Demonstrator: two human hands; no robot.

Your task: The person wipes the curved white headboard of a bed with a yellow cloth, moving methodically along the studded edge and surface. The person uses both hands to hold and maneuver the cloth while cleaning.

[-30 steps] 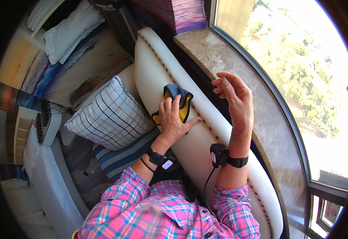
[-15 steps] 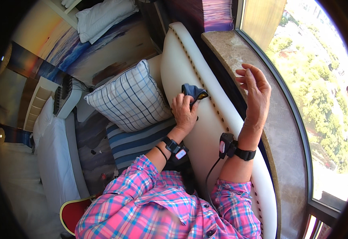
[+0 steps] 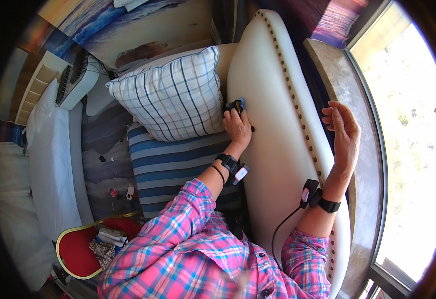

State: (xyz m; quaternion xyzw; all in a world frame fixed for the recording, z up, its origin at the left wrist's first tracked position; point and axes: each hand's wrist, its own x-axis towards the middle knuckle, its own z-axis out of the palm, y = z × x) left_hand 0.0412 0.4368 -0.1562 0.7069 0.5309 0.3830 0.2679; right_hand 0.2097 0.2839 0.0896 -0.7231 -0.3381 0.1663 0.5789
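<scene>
My left hand point(image 3: 238, 128) is closed on a crumpled dark blue cloth point(image 3: 238, 105) with a bit of yellow in it. It rests against the cream, studded sofa back point(image 3: 265, 89), right beside the checked cushion point(image 3: 173, 94); the fingers hide part of the cloth. Over the stone windowsill point(image 3: 365, 172), to the right of the sofa back, my right hand point(image 3: 346, 134) is raised with loosely bent fingers apart and nothing in them. Both wrists carry black straps with small devices.
Below the cushion lies a blue striped sofa seat point(image 3: 173, 162). At lower left stands a red chair point(image 3: 76, 249) with cloth items on it. Beyond are a white bed point(image 3: 53, 169) and a keyboard instrument point(image 3: 76, 79). A bright window point(image 3: 412, 129) runs along the right.
My left hand has brought the cloth from near the stud row down the sofa back toward the cushion. The view has shifted, showing more of the red chair. My right hand stays raised.
</scene>
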